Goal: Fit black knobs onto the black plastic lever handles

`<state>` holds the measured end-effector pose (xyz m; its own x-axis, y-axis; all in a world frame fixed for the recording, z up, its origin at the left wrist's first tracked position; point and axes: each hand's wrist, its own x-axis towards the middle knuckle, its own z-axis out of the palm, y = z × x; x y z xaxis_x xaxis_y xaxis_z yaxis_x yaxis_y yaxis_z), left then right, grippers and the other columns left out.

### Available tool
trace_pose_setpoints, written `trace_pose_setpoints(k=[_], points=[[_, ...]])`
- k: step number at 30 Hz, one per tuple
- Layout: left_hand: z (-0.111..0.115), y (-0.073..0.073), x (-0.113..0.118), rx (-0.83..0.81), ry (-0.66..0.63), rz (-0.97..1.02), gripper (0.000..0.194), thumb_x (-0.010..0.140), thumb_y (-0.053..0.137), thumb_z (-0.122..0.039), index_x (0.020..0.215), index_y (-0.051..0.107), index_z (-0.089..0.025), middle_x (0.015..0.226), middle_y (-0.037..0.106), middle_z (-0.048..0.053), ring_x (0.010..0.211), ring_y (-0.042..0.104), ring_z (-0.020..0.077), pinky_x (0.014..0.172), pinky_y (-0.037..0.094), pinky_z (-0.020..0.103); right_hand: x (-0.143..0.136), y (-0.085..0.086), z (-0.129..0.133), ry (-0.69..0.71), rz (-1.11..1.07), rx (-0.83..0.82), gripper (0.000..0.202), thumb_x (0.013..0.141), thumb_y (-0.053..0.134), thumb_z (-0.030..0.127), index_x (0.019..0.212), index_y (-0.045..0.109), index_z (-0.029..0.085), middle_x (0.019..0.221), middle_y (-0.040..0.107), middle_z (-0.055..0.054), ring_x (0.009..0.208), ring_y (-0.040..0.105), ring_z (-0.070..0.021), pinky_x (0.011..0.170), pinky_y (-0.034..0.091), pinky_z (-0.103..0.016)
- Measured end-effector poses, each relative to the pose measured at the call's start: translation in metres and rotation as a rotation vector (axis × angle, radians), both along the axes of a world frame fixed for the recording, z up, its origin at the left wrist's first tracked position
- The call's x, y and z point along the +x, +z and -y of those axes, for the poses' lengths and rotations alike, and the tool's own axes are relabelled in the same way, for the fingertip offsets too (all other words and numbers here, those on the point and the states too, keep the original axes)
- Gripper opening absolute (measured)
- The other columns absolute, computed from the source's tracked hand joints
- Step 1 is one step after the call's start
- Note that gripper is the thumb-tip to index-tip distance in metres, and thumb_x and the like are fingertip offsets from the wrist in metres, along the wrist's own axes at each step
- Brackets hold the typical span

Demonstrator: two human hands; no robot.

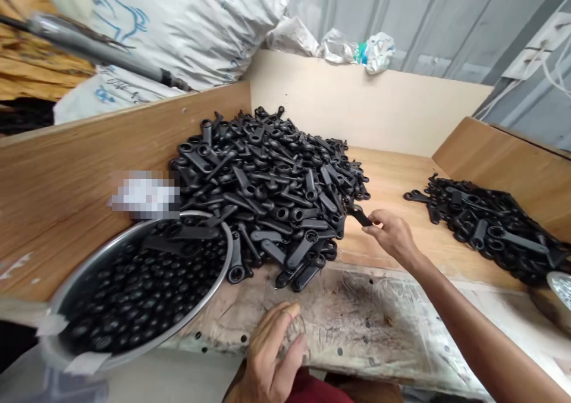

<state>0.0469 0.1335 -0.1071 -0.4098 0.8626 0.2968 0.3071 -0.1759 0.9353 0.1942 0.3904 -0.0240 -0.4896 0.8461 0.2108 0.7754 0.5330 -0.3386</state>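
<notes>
My right hand pinches the end of a black crank-shaped arm between thumb and fingers. The arm's far end meets the right side of a large pile of similar black arms, each a flat bar with a ring at one end. My left hand is at the table's front edge, below the pile, its fingers curled and the thumb beside them. Whatever it may hold is hidden. Left of it stands a round metal basin full of small shiny black round pieces, with a few arms lying across its far side.
A second, smaller heap of black arms lies at the right, near a bowl of small pale pieces. Wooden boards wall the table. A grey cylindrical tool hangs at upper left before white sacks.
</notes>
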Motion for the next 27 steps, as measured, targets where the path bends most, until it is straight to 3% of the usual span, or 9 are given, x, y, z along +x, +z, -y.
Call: trace_pose_setpoints(k=[2, 4, 7, 9, 11, 15, 17, 21, 27], points=[[-0.003, 0.012, -0.001, -0.130, -0.115, 0.258, 0.035, 0.087, 0.040, -0.042, 0.093, 0.057, -0.012, 0.082, 0.058, 0.007, 0.076, 0.053, 0.0157, 0.073, 0.042, 0.025, -0.004, 0.013, 0.033, 0.195, -0.072, 0.128, 0.006, 0.075, 0.053, 0.024, 0.074, 0.058, 0.020, 0.091, 0.061, -0.006, 0.084, 0.056, -0.0209, 0.070, 0.044, -0.030], [-0.006, 0.025, -0.003, -0.243, -0.324, 0.515, 0.062, 0.084, 0.023, -0.061, 0.089, 0.057, -0.008, 0.072, 0.057, 0.010, 0.062, 0.054, 0.0166, 0.055, 0.043, 0.024, -0.014, 0.021, 0.069, 0.487, -0.169, 0.345, 0.014, 0.081, 0.046, 0.019, 0.080, 0.060, 0.021, 0.097, 0.061, -0.008, 0.088, 0.057, -0.0211, 0.073, 0.045, -0.032], [-0.005, 0.033, -0.009, -0.332, -0.622, 0.810, 0.096, 0.071, -0.002, -0.077, 0.082, 0.058, -0.003, 0.073, 0.057, 0.018, 0.064, 0.058, 0.0251, 0.050, 0.044, 0.030, -0.035, 0.020, 0.118, 0.902, -0.159, 0.487, 0.022, 0.082, 0.046, 0.016, 0.098, 0.060, 0.022, 0.102, 0.061, -0.011, 0.093, 0.057, -0.0237, 0.071, 0.047, -0.033], [0.001, 0.029, -0.018, -0.328, -0.644, 0.912, 0.091, 0.071, 0.009, -0.080, 0.081, 0.059, -0.005, 0.077, 0.057, 0.017, 0.071, 0.058, 0.0239, 0.058, 0.045, 0.032, -0.053, 0.016, 0.141, 1.119, -0.116, 0.479, 0.025, 0.083, 0.047, 0.020, 0.106, 0.057, 0.019, 0.104, 0.062, -0.013, 0.096, 0.056, -0.0273, 0.071, 0.048, -0.037], [0.012, 0.019, -0.028, -0.298, -0.568, 0.974, 0.070, 0.078, 0.030, -0.072, 0.090, 0.057, -0.008, 0.082, 0.057, 0.011, 0.074, 0.056, 0.0185, 0.064, 0.045, 0.030, -0.075, 0.013, 0.156, 1.248, -0.128, 0.427, 0.024, 0.084, 0.045, 0.021, 0.105, 0.056, 0.016, 0.100, 0.063, -0.014, 0.092, 0.058, -0.0278, 0.068, 0.050, -0.037], [0.038, -0.005, -0.045, -0.263, -0.463, 1.072, 0.043, 0.082, 0.046, -0.049, 0.092, 0.055, -0.009, 0.075, 0.055, 0.006, 0.065, 0.051, 0.0133, 0.062, 0.043, 0.026, -0.123, 0.022, 0.167, 1.321, -0.145, 0.070, 0.019, 0.086, 0.039, 0.018, 0.085, 0.057, 0.021, 0.077, 0.062, -0.007, 0.069, 0.059, -0.0184, 0.056, 0.048, -0.027], [0.048, -0.014, -0.051, -0.251, -0.414, 1.098, 0.038, 0.072, 0.058, -0.039, 0.095, 0.056, -0.008, 0.073, 0.055, 0.005, 0.064, 0.050, 0.0120, 0.060, 0.040, 0.023, -0.149, 0.028, 0.167, 1.266, -0.099, -0.047, 0.024, 0.087, 0.035, 0.017, 0.081, 0.058, 0.021, 0.074, 0.060, -0.006, 0.066, 0.057, -0.0162, 0.055, 0.046, -0.025], [0.060, -0.027, -0.064, -0.267, -0.345, 1.077, 0.052, 0.050, 0.066, -0.025, 0.099, 0.058, -0.008, 0.069, 0.056, 0.003, 0.060, 0.047, 0.0099, 0.054, 0.031, 0.017, -0.198, 0.027, 0.168, 1.168, 0.086, -0.036, 0.023, 0.082, 0.038, 0.011, 0.078, 0.059, 0.019, 0.076, 0.060, -0.005, 0.070, 0.057, -0.0163, 0.062, 0.043, -0.026], [0.071, -0.037, -0.075, -0.283, -0.321, 0.923, 0.042, 0.056, 0.070, -0.049, 0.068, 0.062, -0.010, 0.060, 0.049, 0.001, 0.055, 0.039, 0.0090, 0.050, 0.025, 0.018, -0.242, 0.017, 0.187, 1.102, 0.551, 0.065, 0.015, 0.070, 0.048, 0.007, 0.070, 0.060, 0.016, 0.074, 0.063, -0.007, 0.067, 0.058, -0.0214, 0.056, 0.037, -0.028]])
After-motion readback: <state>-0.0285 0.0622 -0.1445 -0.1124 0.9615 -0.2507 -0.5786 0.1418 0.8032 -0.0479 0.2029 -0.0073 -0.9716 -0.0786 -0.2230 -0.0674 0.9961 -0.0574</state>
